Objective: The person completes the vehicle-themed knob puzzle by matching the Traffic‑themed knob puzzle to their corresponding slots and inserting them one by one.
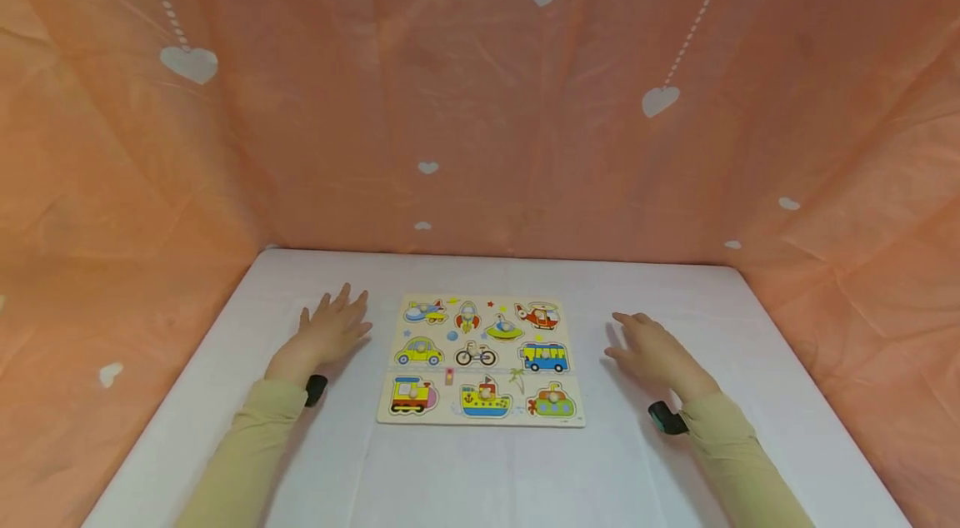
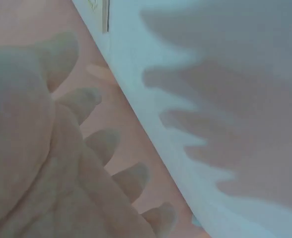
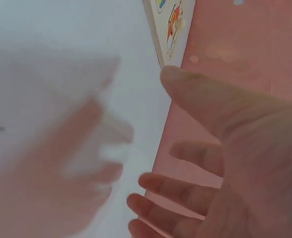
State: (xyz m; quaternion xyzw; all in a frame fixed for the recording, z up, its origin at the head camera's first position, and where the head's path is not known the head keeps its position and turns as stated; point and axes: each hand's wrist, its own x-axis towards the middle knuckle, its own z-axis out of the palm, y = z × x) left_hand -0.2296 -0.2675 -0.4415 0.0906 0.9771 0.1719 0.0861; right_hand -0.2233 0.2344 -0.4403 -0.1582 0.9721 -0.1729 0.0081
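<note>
A wooden peg puzzle board with colourful vehicle pieces lies flat on the white table. Its pieces include a yellow car, a blue bus, a train, a ship and a red helicopter. To the board's left hovers my left hand, fingers spread, holding nothing. On the other side is my right hand, its fingers relaxed and apart from the board. Both wrist views show bare palms, with the hands' shadows on the cloth and a corner of the board at the top.
A white cloth covers the table. Orange curtains printed with white hearts enclose its back and both sides. Each wrist carries a small dark device, such as the one on the right wrist.
</note>
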